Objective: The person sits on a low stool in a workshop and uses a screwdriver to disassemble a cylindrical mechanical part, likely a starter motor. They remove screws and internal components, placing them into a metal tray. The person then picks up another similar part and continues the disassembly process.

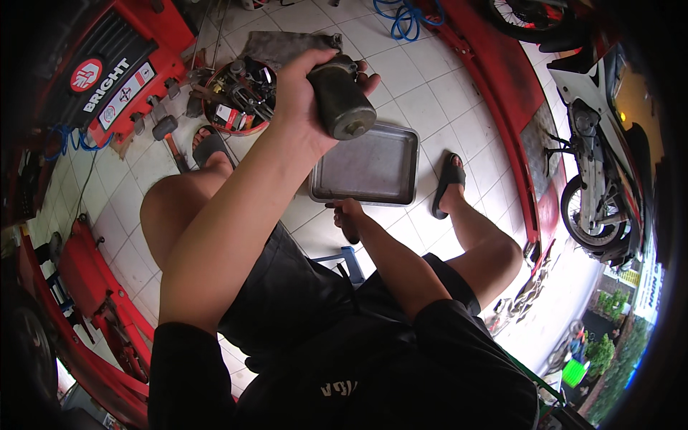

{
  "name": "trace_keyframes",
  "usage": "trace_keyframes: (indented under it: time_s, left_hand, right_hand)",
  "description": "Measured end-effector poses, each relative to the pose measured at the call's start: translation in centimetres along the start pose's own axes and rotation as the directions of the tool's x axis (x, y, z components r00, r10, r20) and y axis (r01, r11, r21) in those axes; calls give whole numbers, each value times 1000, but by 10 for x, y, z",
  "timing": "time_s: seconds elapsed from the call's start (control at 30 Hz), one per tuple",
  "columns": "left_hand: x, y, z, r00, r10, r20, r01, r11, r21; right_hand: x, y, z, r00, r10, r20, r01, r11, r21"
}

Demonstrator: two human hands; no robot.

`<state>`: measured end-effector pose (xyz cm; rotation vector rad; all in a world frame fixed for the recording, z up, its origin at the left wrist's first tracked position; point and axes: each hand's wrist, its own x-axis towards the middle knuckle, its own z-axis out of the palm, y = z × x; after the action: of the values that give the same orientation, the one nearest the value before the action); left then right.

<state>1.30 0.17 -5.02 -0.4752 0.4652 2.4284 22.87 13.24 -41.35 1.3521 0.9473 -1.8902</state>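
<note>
My left hand (308,93) is raised and wrapped round a dark metal cylinder (342,104). The cylinder has a small round boss on its near end and looks like a motor housing, tilted with that end toward me. Below it on the floor lies a shallow rectangular metal tray (414,168), with a greyish inside. My right hand (348,215) is low at the tray's near edge, its fingers curled. Something small and dark shows at those fingers, too small to name, and I cannot tell whether they grip the rim.
A round red-rimmed tub (236,132) of tools and a grey cloth (276,46) lie beyond my left arm. A mallet (166,130) is near my left foot. Red lift frames (512,118) flank both sides; a motorcycle (591,143) stands right. A blue hose (407,21) lies far off.
</note>
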Motion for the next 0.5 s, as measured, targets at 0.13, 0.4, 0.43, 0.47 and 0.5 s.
trace_keyframes:
  time_s: [0.13, 0.4, 0.43, 0.47, 0.5]
  left_hand:
    - [-1, -8, 6, 999, -42, -17, 42, 999, 4]
    - [3, -8, 4, 999, -42, -3, 42, 999, 6]
    - [4, -10, 5, 999, -46, -6, 46, 999, -4]
    - [5, -9, 6, 999, -41, -11, 41, 999, -9]
    - [6, -9, 7, 999, -38, -14, 37, 999, -14]
  right_hand:
    - [-1, 9, -14, 987, -49, -156, -2, 951, -308]
    - [-6, 19, -8, 992, -27, -126, 10, 990, -139]
    - [-3, 22, -14, 995, -13, -99, 3, 995, -100]
    - [-8, 18, -13, 999, 35, 29, -34, 999, -36]
    - [-12, 13, -12, 1000, 6, 26, -5, 999, -35]
